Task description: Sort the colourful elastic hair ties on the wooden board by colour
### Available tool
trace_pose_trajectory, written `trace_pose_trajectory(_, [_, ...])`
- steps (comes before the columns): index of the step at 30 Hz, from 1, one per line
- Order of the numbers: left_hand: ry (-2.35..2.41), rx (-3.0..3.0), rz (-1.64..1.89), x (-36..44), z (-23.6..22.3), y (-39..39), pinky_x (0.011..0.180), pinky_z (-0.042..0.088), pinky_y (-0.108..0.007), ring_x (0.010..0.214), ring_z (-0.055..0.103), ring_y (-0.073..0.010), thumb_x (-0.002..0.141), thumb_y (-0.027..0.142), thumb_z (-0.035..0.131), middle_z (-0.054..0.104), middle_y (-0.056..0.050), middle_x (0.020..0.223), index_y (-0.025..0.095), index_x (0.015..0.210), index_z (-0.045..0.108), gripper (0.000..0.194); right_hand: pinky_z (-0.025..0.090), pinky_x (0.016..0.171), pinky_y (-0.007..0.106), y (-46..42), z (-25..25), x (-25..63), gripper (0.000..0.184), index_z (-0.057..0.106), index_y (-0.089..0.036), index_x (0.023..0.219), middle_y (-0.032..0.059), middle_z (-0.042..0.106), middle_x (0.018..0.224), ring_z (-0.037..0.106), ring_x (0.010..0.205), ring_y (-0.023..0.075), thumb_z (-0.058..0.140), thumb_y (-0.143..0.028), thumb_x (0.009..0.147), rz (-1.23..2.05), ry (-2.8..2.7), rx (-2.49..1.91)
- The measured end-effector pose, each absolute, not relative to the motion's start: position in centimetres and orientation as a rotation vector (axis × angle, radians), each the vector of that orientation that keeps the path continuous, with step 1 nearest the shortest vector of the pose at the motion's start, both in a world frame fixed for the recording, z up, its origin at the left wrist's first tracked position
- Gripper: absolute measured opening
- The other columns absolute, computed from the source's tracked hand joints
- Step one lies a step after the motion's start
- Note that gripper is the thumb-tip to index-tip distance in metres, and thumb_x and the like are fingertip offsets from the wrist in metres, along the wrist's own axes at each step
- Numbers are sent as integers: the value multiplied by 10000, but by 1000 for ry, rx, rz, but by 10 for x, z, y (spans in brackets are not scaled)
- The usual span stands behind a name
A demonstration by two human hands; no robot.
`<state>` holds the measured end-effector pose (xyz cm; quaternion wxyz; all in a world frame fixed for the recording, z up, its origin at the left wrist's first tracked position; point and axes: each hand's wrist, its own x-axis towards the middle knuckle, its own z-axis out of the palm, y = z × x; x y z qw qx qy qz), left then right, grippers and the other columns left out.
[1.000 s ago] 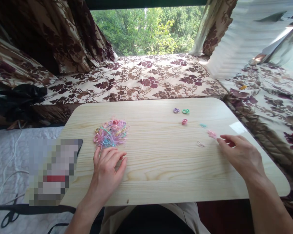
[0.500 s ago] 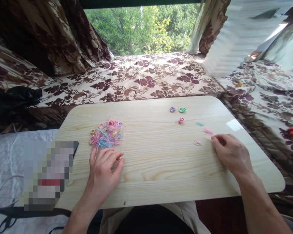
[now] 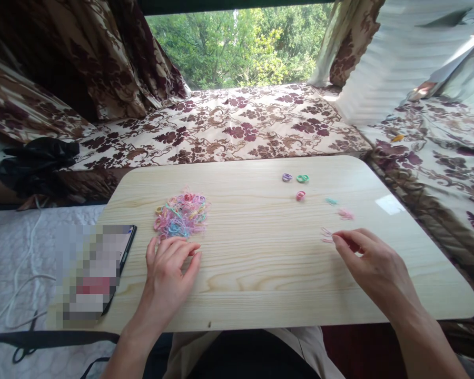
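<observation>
A tangled pile of thin, colourful elastic hair bands point(image 3: 181, 215) lies on the left of the table. My left hand point(image 3: 171, 271) rests at its near edge, fingers loosely spread. My right hand point(image 3: 369, 258) is pinched, thumb and forefinger touching the small group of lilac bands point(image 3: 326, 235); whether a strand is between the fingertips is hidden. Beyond it lie a pink bunch point(image 3: 345, 214) and a teal bunch point(image 3: 332, 201). Farther back sit thicker hair ties: a purple one point(image 3: 287, 178), green ones point(image 3: 302, 179) and a pinkish-red one point(image 3: 300, 196).
The light wooden table point(image 3: 245, 279) has rounded corners. A blurred-out phone point(image 3: 129, 247) lies at its left edge. Floral-covered seating point(image 3: 229, 126) runs behind and to the right. A black bag point(image 3: 37, 160) is at the far left, with white cables point(image 3: 13, 284) below it.
My right hand has moved left and nearer, from beside the pink bunch to the lilac bands. My left hand stays by the pile. The view has shifted slightly left.
</observation>
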<state>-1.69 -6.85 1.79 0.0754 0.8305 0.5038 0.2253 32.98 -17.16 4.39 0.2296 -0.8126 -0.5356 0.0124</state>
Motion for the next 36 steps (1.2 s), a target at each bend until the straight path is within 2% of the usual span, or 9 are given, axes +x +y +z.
trace_pose_trajectory(4, [1595,2449,642,-23,23,-68,1130,209,-543,1032,605,-229,898,217,525,725,-34,934,223,912,673,148,456,602,287,-167,34,298,281,663,-244,842,21,686,889,633,683,151,473,-446,889,121,-1618,-2071])
trace_pose_trajectory(10, [1653,2411,630,-31,27,-70,1125,219,-545,1009,607,-223,901,227,536,721,-29,939,238,909,678,143,461,610,282,-156,13,260,287,674,-260,830,15,689,856,646,721,155,446,-418,904,187,-1748,-1928])
trace_pose_trajectory(17, [1617,2398,669,-31,21,-69,1121,214,-541,1012,600,-222,891,227,543,716,-37,944,233,901,665,122,457,611,304,-182,24,293,293,671,-267,872,14,698,930,658,763,178,440,-444,904,18,-1617,-2133])
trace_pose_trajectory(21, [1580,2448,694,-27,18,-67,1125,217,-531,1004,609,-229,877,238,543,726,-35,926,234,893,671,129,430,554,300,-193,23,315,328,692,-265,1008,27,706,928,658,720,186,432,-441,912,-123,-1586,-2237])
trace_pose_trajectory(25, [1579,2477,667,-26,17,-67,1129,203,-533,1003,617,-234,885,261,536,724,-33,928,233,905,669,137,418,534,290,-188,26,324,345,689,-248,1086,29,698,888,647,676,169,435,-406,915,-126,-1638,-2237])
trace_pose_trajectory(28, [1578,2490,671,-27,17,-68,1124,214,-533,1006,620,-242,884,276,539,721,-35,930,236,905,672,141,430,554,294,-184,31,328,318,686,-238,1051,30,692,886,644,669,163,451,-396,906,-133,-1566,-2261])
trace_pose_trajectory(32, [1572,2502,691,-24,17,-68,1123,219,-526,1006,621,-241,885,275,537,723,-36,926,240,892,668,136,443,565,301,-182,34,335,277,678,-222,910,32,687,856,641,653,163,474,-408,885,-113,-1519,-2269])
trace_pose_trajectory(36, [1516,2546,707,-13,17,-68,1127,219,-517,995,626,-236,891,277,537,727,-27,900,241,887,662,130,454,571,293,-181,30,340,270,670,-223,907,26,679,828,637,637,153,470,-404,894,-88,-1511,-2242])
